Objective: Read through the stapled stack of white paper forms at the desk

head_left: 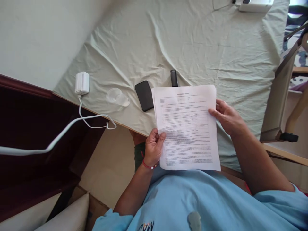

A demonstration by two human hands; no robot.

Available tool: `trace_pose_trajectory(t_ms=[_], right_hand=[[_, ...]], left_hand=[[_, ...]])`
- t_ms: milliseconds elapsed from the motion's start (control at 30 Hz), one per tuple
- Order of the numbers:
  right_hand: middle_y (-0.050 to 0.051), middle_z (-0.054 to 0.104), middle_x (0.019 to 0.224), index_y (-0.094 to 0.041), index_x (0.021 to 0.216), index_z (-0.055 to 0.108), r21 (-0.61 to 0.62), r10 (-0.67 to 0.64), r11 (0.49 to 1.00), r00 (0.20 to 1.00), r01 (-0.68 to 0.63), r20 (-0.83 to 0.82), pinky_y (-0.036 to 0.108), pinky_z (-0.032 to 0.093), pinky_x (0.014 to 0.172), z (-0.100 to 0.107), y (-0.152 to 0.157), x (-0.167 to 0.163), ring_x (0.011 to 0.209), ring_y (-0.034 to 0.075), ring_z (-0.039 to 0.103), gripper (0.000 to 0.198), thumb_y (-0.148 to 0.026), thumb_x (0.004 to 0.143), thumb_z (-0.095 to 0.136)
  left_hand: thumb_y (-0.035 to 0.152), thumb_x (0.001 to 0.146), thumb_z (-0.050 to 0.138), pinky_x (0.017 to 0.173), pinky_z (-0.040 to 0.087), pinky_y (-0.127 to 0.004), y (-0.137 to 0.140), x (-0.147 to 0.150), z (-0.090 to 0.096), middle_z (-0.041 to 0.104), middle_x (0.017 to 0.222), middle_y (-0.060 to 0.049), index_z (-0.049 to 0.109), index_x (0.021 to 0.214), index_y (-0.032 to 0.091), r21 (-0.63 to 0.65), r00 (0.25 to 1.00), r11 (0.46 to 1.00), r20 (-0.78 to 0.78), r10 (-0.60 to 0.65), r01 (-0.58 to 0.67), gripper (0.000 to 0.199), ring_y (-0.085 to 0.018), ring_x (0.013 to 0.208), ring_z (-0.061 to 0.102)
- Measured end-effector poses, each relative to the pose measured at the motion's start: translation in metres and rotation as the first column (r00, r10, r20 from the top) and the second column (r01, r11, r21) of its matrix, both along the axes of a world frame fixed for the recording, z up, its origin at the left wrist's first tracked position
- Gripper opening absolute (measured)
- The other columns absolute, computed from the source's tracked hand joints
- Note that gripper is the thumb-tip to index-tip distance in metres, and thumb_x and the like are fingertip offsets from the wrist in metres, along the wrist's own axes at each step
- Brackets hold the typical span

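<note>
A small stack of printed paper sheets (186, 128) is held up over the table's near edge, in front of my chest. My left hand (155, 146) grips the lower left side, thumb on top and fingers behind. At the upper right edge, my right hand (227, 117) pinches the sheets between thumb and fingers. A black rectangular device (143, 95), like a phone or power bank, lies just left of the sheets, its right side partly behind them. Beyond their top edge a small black stick-like object (174, 78) shows, its lower end hidden.
A pale green cloth (216, 45) covers the table. On the left are a clear plastic cup (117, 97) lying on its side and a white charger (82, 83) with a cable (62, 130) hanging past the edge. A white device (255, 5) sits at the far right.
</note>
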State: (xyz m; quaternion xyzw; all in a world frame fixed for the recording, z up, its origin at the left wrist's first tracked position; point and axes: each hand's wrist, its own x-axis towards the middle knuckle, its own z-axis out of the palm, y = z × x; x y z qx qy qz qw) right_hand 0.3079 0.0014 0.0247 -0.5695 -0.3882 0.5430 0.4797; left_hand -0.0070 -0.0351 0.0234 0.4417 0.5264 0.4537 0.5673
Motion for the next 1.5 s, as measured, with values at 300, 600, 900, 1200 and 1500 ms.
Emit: trace_pose_trajectory(t_ms=[300, 600, 900, 1200, 1500], right_hand=[[0.007, 0.085, 0.101, -0.024, 0.106, 0.079, -0.191, 0.013, 0.978, 0.947, -0.078, -0.322, 0.061, 0.069, 0.094, 0.014, -0.014, -0.017, 0.099, 0.037, 0.082, 0.05, -0.044, 0.066, 0.101], [0.009, 0.078, 0.126, -0.031, 0.144, 0.062, 0.151, -0.081, 0.988, 0.955, 0.039, 0.286, 0.061, 0.063, 0.099, 0.006, 0.014, -0.02, 0.12, 0.037, 0.073, 0.068, -0.053, 0.083, 0.084], [0.013, 0.075, 0.136, -0.025, 0.131, 0.072, 0.216, -0.036, 0.851, 0.357, -0.479, 0.933, 0.064, 0.038, 0.121, 0.062, 0.049, -0.036, 0.145, 0.038, 0.052, 0.036, -0.033, 0.107, 0.046], [0.015, 0.077, 0.11, -0.021, 0.11, 0.075, -0.037, 0.145, 0.904, 0.221, -0.427, 0.964, 0.049, 0.054, 0.093, 0.058, 0.041, -0.03, 0.112, 0.036, 0.065, 0.033, -0.034, 0.107, 0.044], [0.016, 0.074, 0.131, -0.02, 0.135, 0.07, 0.109, 0.044, 0.885, 0.316, -0.453, 0.948, 0.053, 0.052, 0.103, 0.068, 0.043, -0.037, 0.128, 0.037, 0.061, 0.04, -0.031, 0.108, 0.043]], left_hand=[[0.05, 0.09, 0.084, 0.117, 0.054, -0.048, 0.019, 0.001, 0.003, 0.075, 0.139, -0.012, 0.067, 0.136, 0.024, -0.086, 0.937, 0.954, 0.233, -0.262, 0.288, 0.056, -0.03, 0.129, 0.071], [0.049, 0.072, 0.098, 0.115, 0.055, -0.058, 0.051, 0.021, 0.005, 0.083, 0.119, -0.015, 0.084, 0.107, 0.015, -0.286, 0.937, 0.928, 0.319, -0.144, 0.24, 0.051, -0.039, 0.122, 0.075], [0.053, 0.071, 0.098, 0.112, 0.056, -0.057, 0.053, 0.03, 0.007, 0.084, 0.118, -0.015, 0.085, 0.109, 0.016, -0.266, 0.938, 0.923, 0.284, -0.2, 0.278, 0.055, -0.037, 0.114, 0.078], [0.061, 0.074, 0.093, 0.107, 0.059, -0.051, 0.05, 0.032, 0.005, 0.085, 0.112, -0.014, 0.086, 0.106, 0.015, -0.261, 0.936, 0.917, 0.264, -0.233, 0.302, 0.056, -0.034, 0.108, 0.08], [0.067, 0.083, 0.084, 0.093, 0.062, -0.042, 0.047, 0.038, 0.008, 0.085, 0.103, -0.011, 0.086, 0.105, 0.016, -0.217, 0.946, 0.929, 0.193, -0.261, 0.301, 0.056, -0.028, 0.094, 0.08]])
